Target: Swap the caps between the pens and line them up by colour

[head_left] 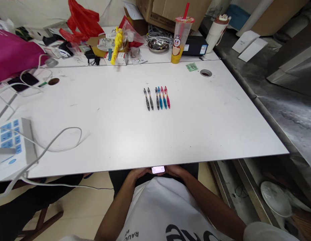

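Below the table's front edge, my left hand [141,172] and my right hand [175,170] hold a phone [158,169] between them, its lit screen facing up. The table edge hides part of the fingers and the far end of the phone. On the white table [115,134] several pens lie side by side in a row. Two grey pens [148,99] are at the left, and after a small gap come another grey pen [157,99] and pens with blue and red parts [164,98]. Neither hand touches the pens.
A cup with a red straw [180,42] stands at the back right, near a green packet [192,67] and a white bottle [216,35]. Boxes and a red bag [83,21] line the back. A power strip [13,144] with loose cables lies at the left.
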